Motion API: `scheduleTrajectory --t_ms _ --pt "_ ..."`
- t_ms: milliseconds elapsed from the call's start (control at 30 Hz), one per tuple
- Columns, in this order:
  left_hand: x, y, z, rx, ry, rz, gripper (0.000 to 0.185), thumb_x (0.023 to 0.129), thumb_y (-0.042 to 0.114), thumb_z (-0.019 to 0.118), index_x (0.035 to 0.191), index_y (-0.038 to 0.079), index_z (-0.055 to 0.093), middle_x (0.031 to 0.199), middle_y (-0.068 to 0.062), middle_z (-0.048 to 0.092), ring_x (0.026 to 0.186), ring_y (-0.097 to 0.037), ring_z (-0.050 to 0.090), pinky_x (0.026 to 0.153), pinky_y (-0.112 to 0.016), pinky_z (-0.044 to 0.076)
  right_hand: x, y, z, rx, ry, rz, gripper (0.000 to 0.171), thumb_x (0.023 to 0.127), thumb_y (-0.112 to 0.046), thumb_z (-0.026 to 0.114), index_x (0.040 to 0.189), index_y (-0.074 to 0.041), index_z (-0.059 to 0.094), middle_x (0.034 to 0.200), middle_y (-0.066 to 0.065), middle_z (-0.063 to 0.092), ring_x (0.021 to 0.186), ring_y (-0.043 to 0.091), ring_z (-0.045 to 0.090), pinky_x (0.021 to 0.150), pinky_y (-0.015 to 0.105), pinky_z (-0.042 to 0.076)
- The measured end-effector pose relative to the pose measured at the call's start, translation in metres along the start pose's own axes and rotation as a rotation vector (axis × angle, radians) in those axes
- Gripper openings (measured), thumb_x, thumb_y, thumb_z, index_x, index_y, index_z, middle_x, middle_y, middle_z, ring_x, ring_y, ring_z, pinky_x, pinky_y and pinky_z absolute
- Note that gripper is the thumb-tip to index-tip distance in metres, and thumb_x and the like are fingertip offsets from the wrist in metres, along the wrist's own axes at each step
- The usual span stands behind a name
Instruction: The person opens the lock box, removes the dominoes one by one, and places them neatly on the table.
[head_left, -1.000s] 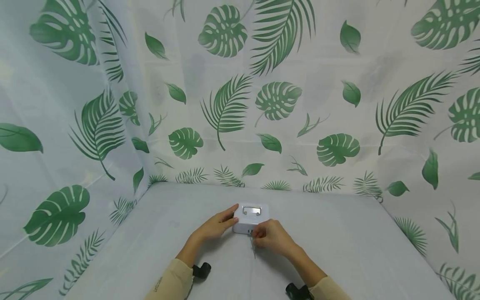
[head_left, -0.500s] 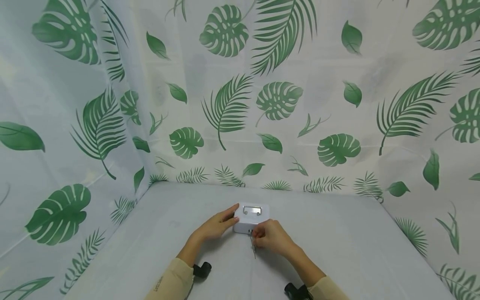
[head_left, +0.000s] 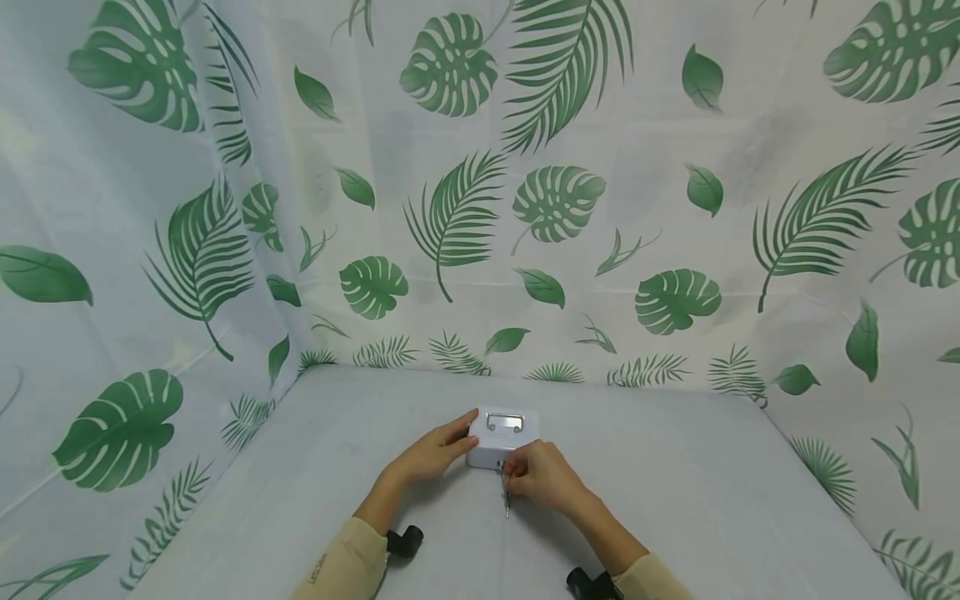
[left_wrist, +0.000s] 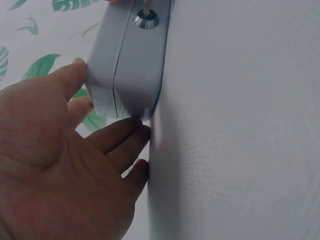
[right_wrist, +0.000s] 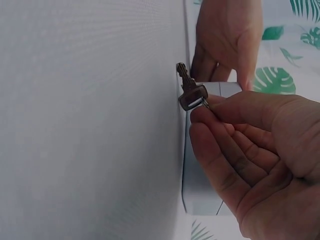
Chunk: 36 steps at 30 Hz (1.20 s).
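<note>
At the box (left_wrist: 131, 60) front, left hand (left_wrist: 60, 165) spread; right hand (right_wrist: 260, 150) pinches, seemingly, a key (right_wrist: 191, 95), clearer wrist-side.

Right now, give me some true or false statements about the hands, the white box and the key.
1. The left hand touches the white box. True.
2. The right hand rests flat and holds nothing. False: it pinches a key.
3. The box lid stands wide open. False: it looks closed.
4. The box has a metal handle on top. True.
5. The box sits on a wooden floor. False: it sits on a pale grey table.
</note>
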<state>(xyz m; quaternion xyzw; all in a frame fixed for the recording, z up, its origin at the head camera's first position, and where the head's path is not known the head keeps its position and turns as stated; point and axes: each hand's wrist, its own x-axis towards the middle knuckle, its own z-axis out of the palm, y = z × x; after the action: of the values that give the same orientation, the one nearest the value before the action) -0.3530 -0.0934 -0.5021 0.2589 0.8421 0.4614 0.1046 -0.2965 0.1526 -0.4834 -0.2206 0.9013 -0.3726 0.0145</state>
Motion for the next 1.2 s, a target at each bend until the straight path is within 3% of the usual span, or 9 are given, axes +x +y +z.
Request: scheduleTrajectory --t_ms 233,500,1200 --pt "0.0005 0.0006 -0.0008 0.003 0.003 0.009 0.063 0.109 0.047 0.049 0.165 0.023 0.031 0.169 0.002 0.032 0.157 -0.024 0.031 0.126 -0.049 0.028 0.0013 -0.0013 0.0027 -0.070 0.027 -0.061 0.015 0.082 -0.002 0.084 0.077 -0.012 0.073 0.067 -0.009 0.066 0.059 0.004 0.056 0.052 0.020 0.047" --pt "0.0001 0.0024 -0.0009 0.010 0.005 -0.007 0.064 0.109 0.048 0.050 0.165 0.025 0.031 0.169 0.003 0.032 0.157 -0.023 0.032 0.126 -0.049 0.028 0.0019 -0.0005 0.0050 -0.117 0.041 -0.062 0.009 0.084 -0.004 0.083 0.081 -0.009 0.076 0.069 -0.009 0.067 0.060 0.004 0.055 0.053 0.021 0.046" --pt "-0.0004 0.0015 -0.0005 -0.001 0.007 -0.005 0.062 0.109 0.046 0.051 0.165 0.025 0.032 0.169 0.002 0.034 0.157 -0.023 0.031 0.126 -0.049 0.028 0.0005 -0.0028 0.0061 -0.105 0.034 -0.063 0.007 0.083 -0.004 0.084 0.085 -0.007 0.077 0.070 -0.008 0.070 0.060 0.002 0.057 0.054 0.020 0.047"
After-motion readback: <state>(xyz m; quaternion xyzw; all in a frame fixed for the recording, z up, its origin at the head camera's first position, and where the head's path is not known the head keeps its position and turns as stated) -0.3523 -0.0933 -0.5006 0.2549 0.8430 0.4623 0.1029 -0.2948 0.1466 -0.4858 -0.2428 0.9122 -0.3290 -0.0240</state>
